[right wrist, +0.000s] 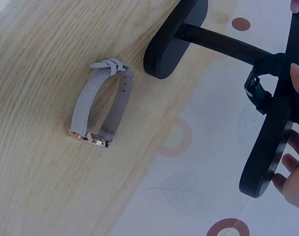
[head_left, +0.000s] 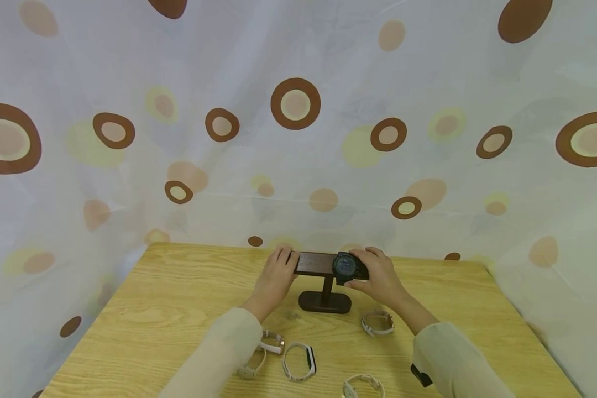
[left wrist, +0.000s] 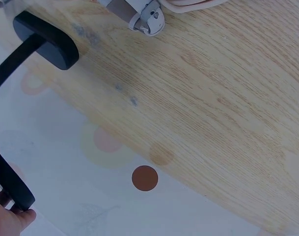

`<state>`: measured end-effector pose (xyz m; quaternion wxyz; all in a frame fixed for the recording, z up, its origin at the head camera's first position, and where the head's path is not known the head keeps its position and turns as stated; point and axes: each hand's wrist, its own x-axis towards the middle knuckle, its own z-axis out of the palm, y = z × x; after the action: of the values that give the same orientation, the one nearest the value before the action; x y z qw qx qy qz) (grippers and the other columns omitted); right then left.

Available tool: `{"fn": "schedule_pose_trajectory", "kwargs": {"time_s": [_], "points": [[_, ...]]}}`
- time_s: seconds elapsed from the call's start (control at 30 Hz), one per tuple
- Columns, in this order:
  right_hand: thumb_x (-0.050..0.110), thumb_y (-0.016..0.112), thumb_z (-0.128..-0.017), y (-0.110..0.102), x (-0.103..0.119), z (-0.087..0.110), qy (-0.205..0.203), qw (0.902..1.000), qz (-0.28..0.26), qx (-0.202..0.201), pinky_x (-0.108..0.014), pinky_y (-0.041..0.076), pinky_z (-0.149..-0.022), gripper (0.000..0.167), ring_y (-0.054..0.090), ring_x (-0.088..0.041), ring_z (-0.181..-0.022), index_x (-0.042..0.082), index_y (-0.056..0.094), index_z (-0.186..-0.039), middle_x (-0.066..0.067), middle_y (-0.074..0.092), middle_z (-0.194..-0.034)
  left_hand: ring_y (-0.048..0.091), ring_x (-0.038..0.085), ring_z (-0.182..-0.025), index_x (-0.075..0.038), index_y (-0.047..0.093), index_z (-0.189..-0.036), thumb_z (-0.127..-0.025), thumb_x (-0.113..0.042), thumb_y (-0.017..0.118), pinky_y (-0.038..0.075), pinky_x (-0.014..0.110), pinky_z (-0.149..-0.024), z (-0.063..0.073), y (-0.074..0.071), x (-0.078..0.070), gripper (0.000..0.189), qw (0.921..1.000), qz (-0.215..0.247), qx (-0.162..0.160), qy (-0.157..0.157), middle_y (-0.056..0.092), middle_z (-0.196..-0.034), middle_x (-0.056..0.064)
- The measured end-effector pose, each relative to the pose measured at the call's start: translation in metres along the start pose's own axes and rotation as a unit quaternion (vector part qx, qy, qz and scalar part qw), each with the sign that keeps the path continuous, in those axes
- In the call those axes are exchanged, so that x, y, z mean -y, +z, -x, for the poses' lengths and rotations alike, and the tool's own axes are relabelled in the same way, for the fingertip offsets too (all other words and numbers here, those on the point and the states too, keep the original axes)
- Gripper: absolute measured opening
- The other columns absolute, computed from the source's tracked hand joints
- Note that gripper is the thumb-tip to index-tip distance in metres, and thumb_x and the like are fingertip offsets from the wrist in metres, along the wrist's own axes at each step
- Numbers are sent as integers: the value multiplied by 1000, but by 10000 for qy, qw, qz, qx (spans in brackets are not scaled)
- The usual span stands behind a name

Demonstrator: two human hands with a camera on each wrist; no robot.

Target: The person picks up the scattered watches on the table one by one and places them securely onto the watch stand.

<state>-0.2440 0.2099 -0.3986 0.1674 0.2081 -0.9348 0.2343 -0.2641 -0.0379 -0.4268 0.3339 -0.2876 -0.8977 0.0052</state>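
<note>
A dark T-shaped watch stand (head_left: pixel 315 264) stands on the wooden table, its oval base (head_left: pixel 325 302) under the raised bar. My left hand (head_left: pixel 277 276) grips the bar's left end, fingers over the top. Round the bar, right of the post, loops a black digital watch (head_left: pixel 345 267) with its dial facing me. My right hand (head_left: pixel 378 276) holds this watch at its right side, thumb low and fingers over the top. In the right wrist view the watch's strap (right wrist: pixel 259 91) hangs below the bar, and the right fingers (right wrist: pixel 290 162) curl at the bar's far side.
A pale-strapped watch (head_left: pixel 377 323) lies right of the base. Nearer me are a white watch (head_left: pixel 273 347), a white fitness band (head_left: pixel 299 362) and another light watch (head_left: pixel 363 381). A black object (head_left: pixel 420 376) shows beside my right sleeve. Behind the table hangs a patterned curtain (head_left: pixel 298 166).
</note>
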Motion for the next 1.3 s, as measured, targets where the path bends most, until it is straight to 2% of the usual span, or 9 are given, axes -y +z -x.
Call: {"fn": "schedule_pose_trajectory", "kwargs": {"time_s": [0.5,0.67,0.77,0.9,1.0,1.07,1.13,1.2,1.3], "points": [[20,82,-69,1,4,7,-48,9995,138,-265,-64,35,-96,65,44,-45,-118,-3,55,-124,-21,59,-121,52,26,-117,-5,55,-122,-83,-28,70,47,32,-98,1,-4,0,48,9993,160,291,-174,54,-123,14],[20,80,-71,3,5,13,-109,9973,157,-712,-65,34,-96,68,42,-44,-118,-1,50,-128,-23,55,-124,51,26,-118,-6,54,-124,-84,-27,68,48,33,-96,1,-6,1,47,9986,267,385,-237,53,-125,14],[16,80,-70,6,6,17,-316,9908,265,-1291,-64,36,-94,64,43,-44,-116,-2,52,-125,-25,55,-122,51,25,-118,-5,54,-124,-84,-27,68,48,33,-96,2,-7,1,47,9984,312,380,-280,52,-125,13],[8,77,-71,11,11,22,-666,9756,359,-2060,-60,41,-88,50,48,-41,-109,-5,58,-115,-25,57,-115,52,25,-115,-4,53,-123,-84,-27,69,48,32,-96,3,-8,3,48,9987,263,297,-326,53,-122,13],[12,68,-81,16,17,25,-1168,9615,402,-2456,-57,43,-84,32,52,-40,-102,-7,61,-106,-24,59,-109,54,24,-111,-2,52,-123,-82,-27,71,48,30,-95,5,-8,4,51,9988,199,230,-372,54,-120,13],[21,57,-90,19,21,27,-1509,9525,486,-2599,-54,45,-82,31,55,-39,-98,-6,63,-102,-23,61,-105,55,24,-110,-1,51,-125,-82,-27,71,49,30,-94,6,-7,5,55,9986,152,231,-441,55,-119,13],[29,46,-96,24,26,30,-1776,9454,601,-2665,-52,46,-81,39,57,-37,-95,-5,64,-100,-21,62,-103,55,24,-110,2,48,-127,-82,-26,71,48,30,-95,9,-8,6,58,9978,170,325,-544,55,-120,14],[35,38,-99,29,33,33,-1867,9445,644,-2626,-51,47,-80,47,58,-36,-95,-4,64,-100,-19,62,-103,55,25,-111,4,45,-128,-83,-25,70,48,30,-96,12,-8,8,60,9965,231,449,-671,54,-121,15],[35,36,-99,39,40,38,-1903,9478,647,-2477,-47,50,-77,47,59,-32,-93,-2,64,-99,-16,63,-101,55,27,-112,8,40,-130,-84,-21,69,47,31,-98,17,-9,10,62,9935,428,589,-871,52,-122,19]]}}
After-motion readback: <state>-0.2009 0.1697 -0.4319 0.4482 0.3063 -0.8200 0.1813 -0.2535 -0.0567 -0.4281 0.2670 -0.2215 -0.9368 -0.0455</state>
